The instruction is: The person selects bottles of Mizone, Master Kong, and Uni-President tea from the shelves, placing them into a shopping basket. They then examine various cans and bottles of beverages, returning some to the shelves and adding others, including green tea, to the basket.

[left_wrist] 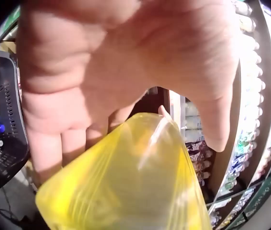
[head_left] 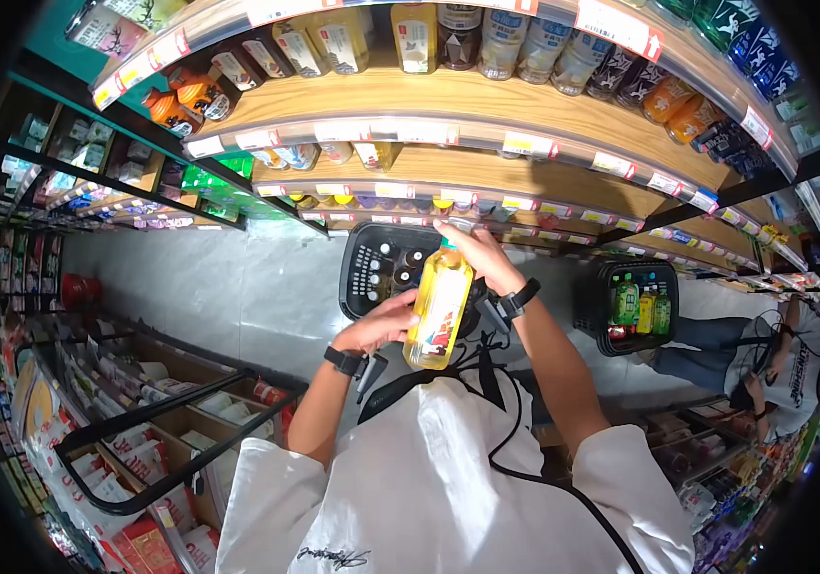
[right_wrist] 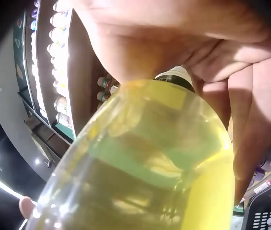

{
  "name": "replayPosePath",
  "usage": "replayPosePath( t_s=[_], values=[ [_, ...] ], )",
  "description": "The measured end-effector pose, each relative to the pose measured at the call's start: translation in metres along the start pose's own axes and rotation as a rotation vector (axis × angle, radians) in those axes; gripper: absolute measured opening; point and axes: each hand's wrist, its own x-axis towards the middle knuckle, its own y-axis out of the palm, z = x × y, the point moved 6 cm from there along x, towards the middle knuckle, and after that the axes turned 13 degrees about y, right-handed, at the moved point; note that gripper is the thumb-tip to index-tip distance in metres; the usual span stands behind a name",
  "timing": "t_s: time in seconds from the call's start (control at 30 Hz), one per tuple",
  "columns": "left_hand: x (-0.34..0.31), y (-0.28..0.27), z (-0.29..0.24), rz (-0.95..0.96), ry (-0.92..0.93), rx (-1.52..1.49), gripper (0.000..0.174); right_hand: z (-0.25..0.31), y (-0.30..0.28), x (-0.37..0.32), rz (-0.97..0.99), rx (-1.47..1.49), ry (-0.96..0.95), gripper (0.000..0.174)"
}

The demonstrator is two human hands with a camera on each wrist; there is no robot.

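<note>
A clear bottle of yellow liquid point(head_left: 441, 316) with a colourful label slants in front of the person's chest. The right hand point(head_left: 483, 258) grips it near the top, and its thumb and fingers lie around the neck and dark cap point(right_wrist: 176, 77). Beside the lower part is the left hand point(head_left: 378, 325). In the left wrist view, the left fingers point(left_wrist: 73, 143) extend straight along the bottle's far side while the thumb stands apart. The bottle's base point(left_wrist: 126, 187) faces that camera. A black basket point(head_left: 357, 277) with several bottles stands below the hands.
Shelves of drinks point(head_left: 467, 96) with price tags run across the front. To the right, another person point(head_left: 764, 373) is near a second black basket point(head_left: 611, 273) holding bottles. Stacked packages point(head_left: 142, 459) and a black rail point(head_left: 180, 411) are at the left rear. Grey floor point(head_left: 209, 277) shows between.
</note>
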Motion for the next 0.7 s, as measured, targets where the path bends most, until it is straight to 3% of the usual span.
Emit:
replayPosePath(
  t_s=[0.03, 0.1, 0.17, 0.2, 0.23, 0.3, 0.37, 0.4, 0.43, 0.5, 0.53, 0.57, 0.63, 0.7],
  values=[
    [0.003, 0.001, 0.004, -0.070, 0.011, -0.066, 0.068, 0.001, -0.002, 0.002, -0.010, -0.032, 0.014, 0.045],
    [0.016, 0.003, 0.011, -0.057, 0.133, 0.117, 0.066, -0.018, -0.007, 0.018, -0.061, -0.179, 0.108, 0.048],
    [0.019, -0.005, 0.025, -0.156, 0.122, 0.143, 0.063, -0.019, 0.003, 0.016, 0.018, -0.145, -0.049, 0.050],
    [0.016, -0.009, 0.036, -0.196, 0.137, 0.122, 0.063, -0.027, 0.008, 0.012, 0.098, -0.057, 0.034, 0.047],
    [0.012, -0.016, 0.048, -0.236, 0.150, 0.102, 0.063, -0.041, 0.012, 0.010, 0.054, 0.070, 0.001, 0.047],
    [0.007, -0.035, 0.079, -0.365, 0.117, 0.044, 0.059, -0.087, 0.024, 0.022, 0.148, 0.107, 0.033, 0.043],
    [0.006, -0.052, 0.102, -0.499, 0.104, 0.007, 0.057, -0.129, 0.042, 0.026, 0.133, 0.001, -0.031, 0.037],
    [0.010, -0.059, 0.112, -0.489, 0.145, 0.051, 0.060, -0.154, 0.054, 0.042, 0.378, 0.011, 0.025, 0.032],
    [0.012, -0.067, 0.124, -0.484, 0.185, 0.095, 0.063, -0.179, 0.059, 0.056, 0.372, 0.017, 0.219, 0.030],
    [0.019, -0.091, 0.147, -0.480, 0.264, 0.185, 0.070, -0.187, 0.066, 0.077, 0.313, 0.023, 0.093, 0.032],
    [0.025, -0.097, 0.154, -0.422, 0.149, 0.176, 0.078, -0.195, 0.068, 0.087, 0.291, -0.028, 0.183, 0.036],
    [0.028, -0.103, 0.155, -0.462, 0.067, 0.208, 0.079, -0.244, 0.055, 0.115, 0.191, -0.228, 0.439, 0.040],
    [0.037, -0.137, 0.194, -0.500, 0.091, 0.351, 0.076, -0.259, 0.061, 0.142, 0.165, -0.012, 0.535, 0.041],
    [0.050, -0.169, 0.237, -0.501, 0.088, 0.426, 0.071, -0.299, 0.052, 0.183, 0.095, -0.023, 0.621, 0.040]
  ],
)
